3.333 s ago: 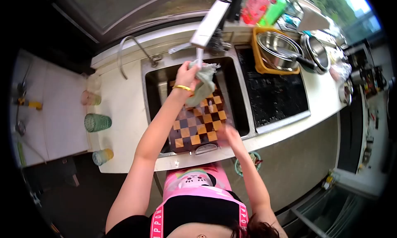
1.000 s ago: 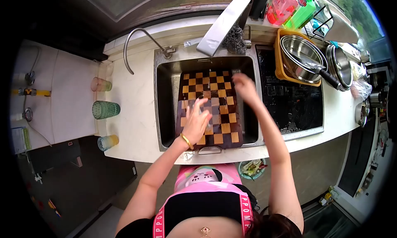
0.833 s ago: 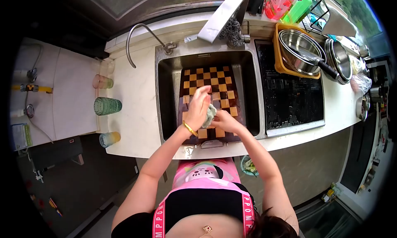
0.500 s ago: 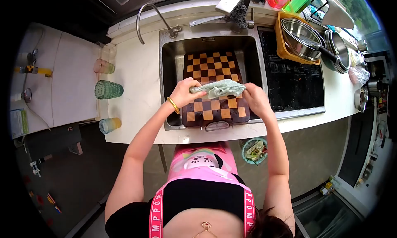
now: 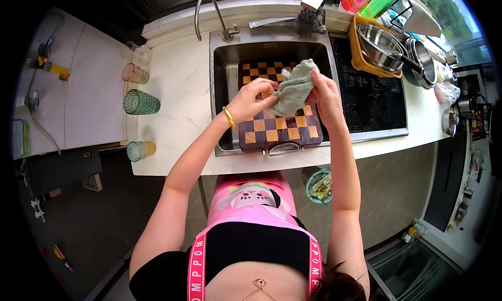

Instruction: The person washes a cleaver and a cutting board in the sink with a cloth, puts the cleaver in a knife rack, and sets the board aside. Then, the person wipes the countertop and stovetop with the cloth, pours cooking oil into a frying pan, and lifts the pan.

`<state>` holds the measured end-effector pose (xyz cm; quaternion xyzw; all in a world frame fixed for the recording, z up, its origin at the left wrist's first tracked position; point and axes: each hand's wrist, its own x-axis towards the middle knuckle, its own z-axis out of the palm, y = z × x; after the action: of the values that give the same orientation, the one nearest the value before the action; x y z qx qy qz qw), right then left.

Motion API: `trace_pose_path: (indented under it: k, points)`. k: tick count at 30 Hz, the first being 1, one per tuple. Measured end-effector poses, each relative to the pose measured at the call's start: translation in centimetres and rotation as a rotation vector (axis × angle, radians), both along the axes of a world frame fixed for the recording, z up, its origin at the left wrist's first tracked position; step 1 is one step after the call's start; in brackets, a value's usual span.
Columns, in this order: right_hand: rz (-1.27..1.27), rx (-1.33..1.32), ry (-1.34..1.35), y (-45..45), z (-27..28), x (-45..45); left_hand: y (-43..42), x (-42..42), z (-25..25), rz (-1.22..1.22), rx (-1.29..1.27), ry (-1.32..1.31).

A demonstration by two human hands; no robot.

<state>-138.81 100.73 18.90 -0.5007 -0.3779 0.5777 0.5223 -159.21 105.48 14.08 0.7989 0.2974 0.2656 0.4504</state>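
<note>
While the fingers of the left hand (image 5: 250, 101) curl at the left edge of the cloth (image 5: 295, 91), with the thumb against it, the right hand (image 5: 328, 99) pinches the right edge, thumb on the upper right corner. Both sets of fingers are narrowed on fabric. The cloth is suspended between them, above the checkered board (image 5: 260, 125) and apart from it.

Handling: the cloth should be light, limp and, if wet, slightly heavier and prone to sag. It is unlikely to be fragile. Opposite edges or corners offer the most secure hold; a single-point pinch would probably let it fold.

Materials: the cloth is pale grey-green, creased, with a napped-looking surface and irregular edges. The board is a flat slab of alternating light and dark squares, apparently wood, framed in dark brown, with a metal handle (image 5: 285, 148) at its near edge. It lies in the metal sink (image 5: 213, 65). Left of the sink, ribbed green glass (image 5: 141, 102) rests on the smooth, pale desk (image 5: 180, 86). To the right is a glossy black panel (image 5: 368, 92).
</note>
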Motion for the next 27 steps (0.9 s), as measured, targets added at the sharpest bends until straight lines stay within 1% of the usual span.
trace_pose_path:
  k: [1,2,3,4,5,6,7,8,9,10,11,12,13,15,16,17,18,19,20,21,22,23,24,25,26,27]
  points:
    - [-0.061,0.023,0.012,0.0,0.1,-0.2,-0.2,0.0,1.0,-0.001,0.003,-0.004]
    - [-0.082,0.105,-0.137,-0.3,0.6,0.2,-0.6,-0.1,2.2,0.083,-0.222,-0.056]
    - [-0.221,0.176,-0.323,-0.6,1.4,-0.3,-1.0,-0.2,2.9,0.166,-0.448,-0.108]
    - [-0.294,0.246,-0.450,-0.6,0.8,0.1,-1.1,-0.6,2.8,0.125,-0.353,-0.350]
    - [-0.369,0.316,-0.577,-0.6,0.2,0.4,-1.3,-0.7,2.9,0.121,-0.350,-0.353]
    - [-0.421,0.360,-0.424,-0.6,0.1,-0.2,-1.4,-0.9,3.1,-0.051,-0.424,-0.486]
    - [-0.426,0.361,-0.424,-0.4,0.1,-1.0,-1.5,-1.2,3.3,-0.225,-0.495,-0.617]
    - [-0.415,0.333,-0.332,-0.2,0.1,-1.7,-1.4,-0.2,2.2,-0.410,-0.865,-0.933]
    - [-0.404,0.306,-0.240,0.0,0.1,-2.6,-1.2,1.0,1.2,-0.415,-0.865,-0.930]
    - [-0.377,0.284,-0.238,0.1,1.1,-4.0,-1.1,2.5,0.5,-0.113,-0.959,-0.971]
    - [-0.347,0.269,-0.167,0.5,2.0,-5.3,-1.1,3.5,-0.2,0.196,-1.038,-0.997]
    - [-0.363,0.346,-0.251,1.1,1.4,-6.5,-1.7,3.9,-0.2,0.070,-1.146,-0.981]
    - [-0.386,0.413,-0.336,1.5,0.5,-7.5,-4.1,4.1,2.2,0.280,-1.215,-0.708]
    - [-0.346,0.393,-0.318,3.2,-1.5,-8.4,-5.5,5.0,3.7,0.357,-1.210,-0.912]
    - [-0.323,0.302,-0.113,3.4,-2.6,-9.3,-4.8,4.0,1.8,0.290,-1.301,-0.951]
    - [-0.301,0.212,0.094,3.4,-3.8,-10.2,-4.5,3.2,0.0,0.257,-1.327,-0.996]
    - [-0.229,0.303,-0.052,3.2,-5.8,-11.0,-4.5,2.1,-2.0,0.247,-1.405,-1.006]
    - [-0.151,0.262,-0.176,2.3,-6.2,-11.9,-4.6,1.4,-2.6,0.242,-1.474,-1.031]
    - [-0.045,0.222,-0.265,1.6,-6.4,-12.0,-5.1,0.7,-3.0,0.397,-1.470,-0.953]
    - [0.062,0.181,-0.353,0.8,-6.1,-12.2,-5.4,0.2,-4.9,0.396,-1.479,-0.947]
    - [-0.107,0.334,-0.583,-0.7,-6.2,-13.4,-5.7,-0.5,-8.2,0.303,-1.172,-0.886]
    - [-0.151,0.376,-0.614,-2.8,-5.3,-14.0,-5.8,-1.2,-10.1,0.210,-0.867,-0.815]
    - [-0.198,0.416,-0.647,-5.0,-4.5,-14.7,-5.2,-2.0,-8.7,0.188,-1.382,-1.068]
    - [-0.119,0.342,-0.574,-7.0,-4.0,-13.4,-4.4,-3.0,-9.0,0.174,-1.487,-1.065]
    - [-0.047,0.263,-0.506,-9.1,-3.5,-12.1,-3.4,-3.4,-8.5,0.064,-1.459,-1.132]
    - [0.026,0.182,-0.528,-11.2,-5.4,-10.5,-2.6,-3.9,-7.5,-0.046,-1.426,-1.196]
